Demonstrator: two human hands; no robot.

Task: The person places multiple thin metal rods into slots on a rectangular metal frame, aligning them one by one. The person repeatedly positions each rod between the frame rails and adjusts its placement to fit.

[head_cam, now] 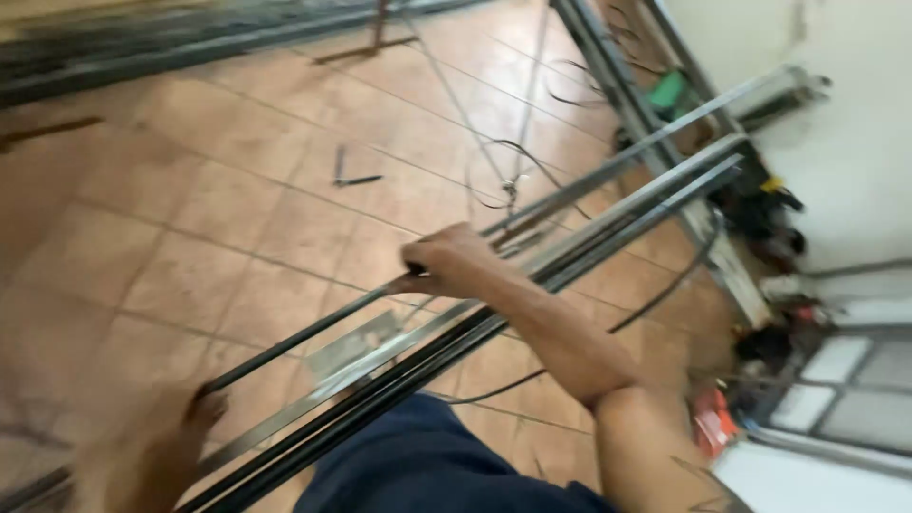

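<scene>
My right hand [449, 262] is closed around a thin dark strip [304, 333] that runs from it down to the left. My left hand [152, 446], blurred at the lower left, pinches the other end of that strip near its fingertips. Beside the strip lie long metal frame bars [608, 214], grey and black, running diagonally from the lower left to the upper right above the tiled floor. My dark blue clothing [418, 465] shows at the bottom.
Loose dark cable loops [518, 157] lie on the brown floor tiles [190, 218]. More long bars [142, 43] rest at the top left. Tools and clutter [760, 204] crowd the white wall at right, with a red object [711, 423] and a panelled frame [845, 385].
</scene>
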